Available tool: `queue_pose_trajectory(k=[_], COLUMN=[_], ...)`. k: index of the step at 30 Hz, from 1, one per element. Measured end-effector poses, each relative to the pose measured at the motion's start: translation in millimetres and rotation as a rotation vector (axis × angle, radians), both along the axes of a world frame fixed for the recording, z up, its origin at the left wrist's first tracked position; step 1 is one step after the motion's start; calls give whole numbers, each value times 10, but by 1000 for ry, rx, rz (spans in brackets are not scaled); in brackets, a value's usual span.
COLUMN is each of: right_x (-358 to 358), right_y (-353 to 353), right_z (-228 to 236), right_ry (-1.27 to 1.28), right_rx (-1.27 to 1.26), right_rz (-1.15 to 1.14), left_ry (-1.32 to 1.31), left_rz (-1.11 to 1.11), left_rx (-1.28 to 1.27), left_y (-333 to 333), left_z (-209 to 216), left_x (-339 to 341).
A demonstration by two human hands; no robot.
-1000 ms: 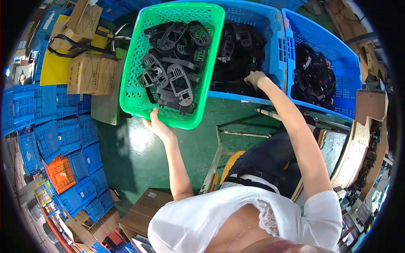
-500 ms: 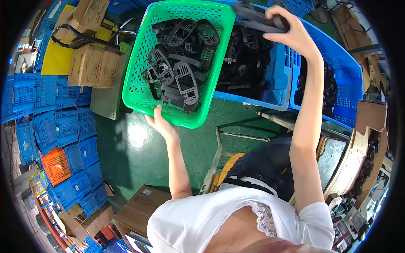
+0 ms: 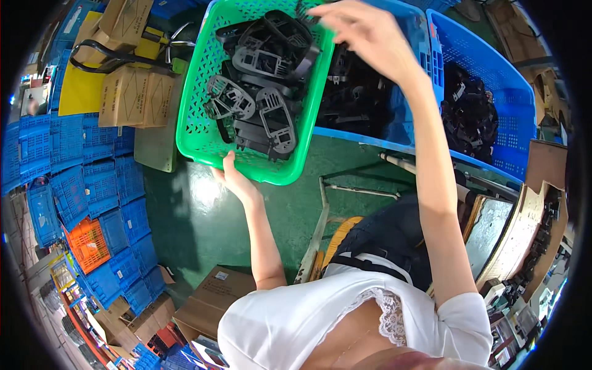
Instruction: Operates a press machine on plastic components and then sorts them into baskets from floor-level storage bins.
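My left hand [image 3: 234, 180] grips the near rim of a green plastic basket [image 3: 285, 175], thumb over the edge and fingers beneath it. Inside is a heap of black plastic frames [image 3: 264, 63], oval with slotted openings; several lie across one another. Above the basket's far right rim is my right hand [image 3: 364, 36], slightly blurred, fingers stretched toward the heap and apart, with no part visible in them. Just beyond the basket stands a blue crate [image 3: 402, 126] holding more dark plastic parts [image 3: 356, 102].
Another blue crate [image 3: 515, 117] with black parts [image 3: 465, 114] stands to the right. At left are cardboard boxes [image 3: 132, 98], stacked blue crates [image 3: 68, 132] and an orange crate [image 3: 87, 244]. A metal-framed stool [image 3: 322, 216] is near my legs; a carton [image 3: 216, 293] sits below.
My right hand has moved left from over the blue crate to the basket and let go of the black frames it held. More frames now lie on the heap. My left hand stays on the rim.
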State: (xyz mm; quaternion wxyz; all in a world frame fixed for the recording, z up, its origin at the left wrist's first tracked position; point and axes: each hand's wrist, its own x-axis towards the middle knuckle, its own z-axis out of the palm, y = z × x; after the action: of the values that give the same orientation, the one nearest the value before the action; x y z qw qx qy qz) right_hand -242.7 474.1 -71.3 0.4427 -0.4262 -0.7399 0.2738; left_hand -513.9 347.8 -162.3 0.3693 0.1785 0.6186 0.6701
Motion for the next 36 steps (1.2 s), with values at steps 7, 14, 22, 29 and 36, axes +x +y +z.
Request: queue_pose_trajectory(k=[7, 14, 22, 29, 36], right_x=[581, 911, 2, 13, -92], right_y=[64, 36, -206, -149, -272], right_z=[-651, -2219, -2206, -2285, -2099], right_ry=[563, -231, -1095, -1240, -1392], right_rx=[-363, -537, -718, -530, -760], right_rz=[-201, -330, 159, 283, 375], left_ry=[-5, -16, -5, 16, 50], left_rz=[90, 75, 92, 28, 51], left_rx=[-14, -36, -38, -3, -26], left_y=[31, 28, -15, 43, -18], left_z=[60, 64, 11, -9, -2], left_x=[78, 121, 8, 28, -19])
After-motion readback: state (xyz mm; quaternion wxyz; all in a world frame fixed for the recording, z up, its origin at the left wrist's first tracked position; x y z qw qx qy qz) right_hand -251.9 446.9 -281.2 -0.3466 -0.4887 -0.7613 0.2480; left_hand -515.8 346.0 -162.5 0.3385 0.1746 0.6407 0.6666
